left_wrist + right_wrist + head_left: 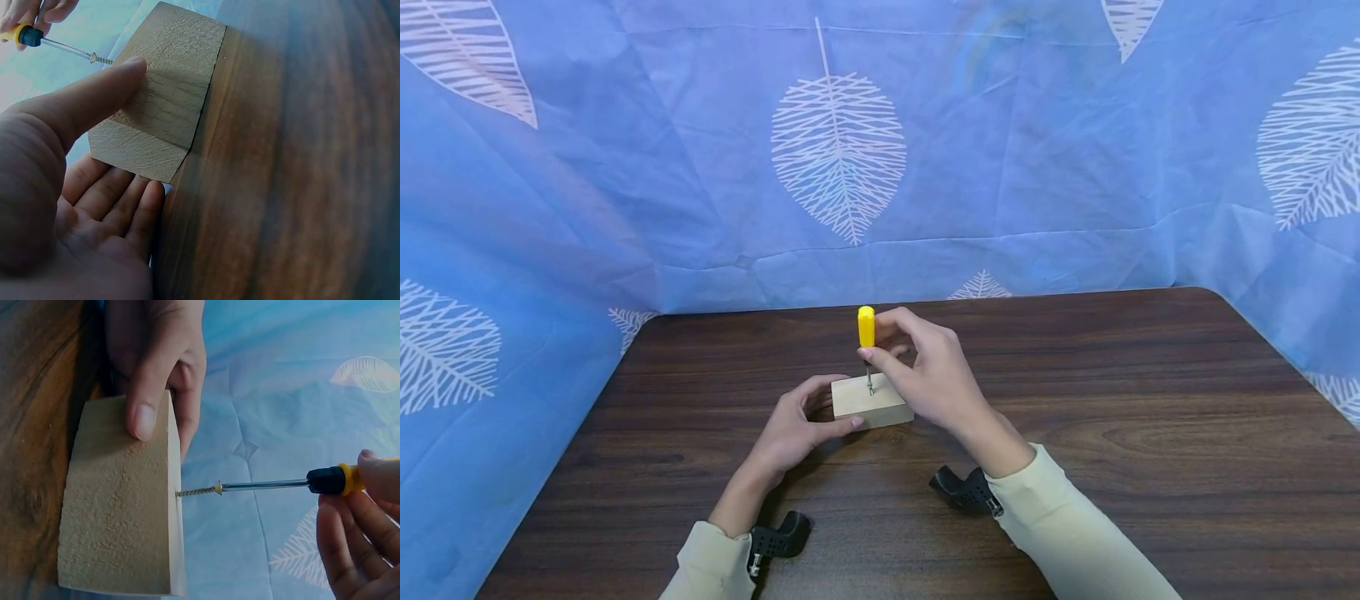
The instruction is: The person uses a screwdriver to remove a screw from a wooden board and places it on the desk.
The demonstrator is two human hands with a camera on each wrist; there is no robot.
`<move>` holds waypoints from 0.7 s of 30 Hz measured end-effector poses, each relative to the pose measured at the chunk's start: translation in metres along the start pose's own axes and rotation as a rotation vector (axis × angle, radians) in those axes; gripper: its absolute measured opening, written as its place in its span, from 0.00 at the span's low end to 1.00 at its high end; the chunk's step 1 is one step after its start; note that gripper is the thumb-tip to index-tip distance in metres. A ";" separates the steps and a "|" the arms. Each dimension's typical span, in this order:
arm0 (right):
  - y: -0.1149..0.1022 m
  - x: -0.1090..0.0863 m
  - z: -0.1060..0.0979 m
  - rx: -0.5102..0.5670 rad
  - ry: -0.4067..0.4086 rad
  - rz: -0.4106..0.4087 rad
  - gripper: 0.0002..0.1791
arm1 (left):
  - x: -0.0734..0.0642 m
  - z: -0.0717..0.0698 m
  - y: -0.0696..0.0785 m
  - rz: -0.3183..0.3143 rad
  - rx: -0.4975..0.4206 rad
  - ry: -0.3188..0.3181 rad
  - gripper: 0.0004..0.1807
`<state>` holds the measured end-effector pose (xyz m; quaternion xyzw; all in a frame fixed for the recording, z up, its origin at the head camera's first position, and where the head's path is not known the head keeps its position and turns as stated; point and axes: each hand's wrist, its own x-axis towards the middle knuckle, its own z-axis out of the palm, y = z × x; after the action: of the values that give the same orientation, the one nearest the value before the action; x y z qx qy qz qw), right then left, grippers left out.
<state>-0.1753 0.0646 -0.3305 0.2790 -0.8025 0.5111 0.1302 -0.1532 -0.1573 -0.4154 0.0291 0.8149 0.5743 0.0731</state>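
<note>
Your left hand point(783, 437) grips the left end of the wooden block point(874, 412) on the dark table point(1112, 400), thumb on its near face; your right hand point(938, 372) pinches the yellow-handled screwdriver point(867, 325), tip at a screw point(200, 492) (much thread shows) in the block's top.

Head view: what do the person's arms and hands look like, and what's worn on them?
The left sleeve and right sleeve are long, pale cream and unpatterned. The left hand and right hand wear no gloves. A left wrist device and right wrist device are both black and curved, with small holes. No cables are visible.
</note>
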 end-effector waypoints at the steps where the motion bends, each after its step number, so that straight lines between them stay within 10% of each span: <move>1: 0.000 0.001 0.000 -0.008 0.002 -0.002 0.14 | 0.000 0.000 0.000 0.000 0.002 0.002 0.30; 21: -0.003 0.011 0.010 -0.107 0.003 -0.066 0.10 | -0.001 0.001 0.000 0.004 -0.007 -0.016 0.31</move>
<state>-0.1818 0.0518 -0.3276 0.2969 -0.8189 0.4632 0.1631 -0.1525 -0.1568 -0.4160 0.0351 0.8122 0.5770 0.0786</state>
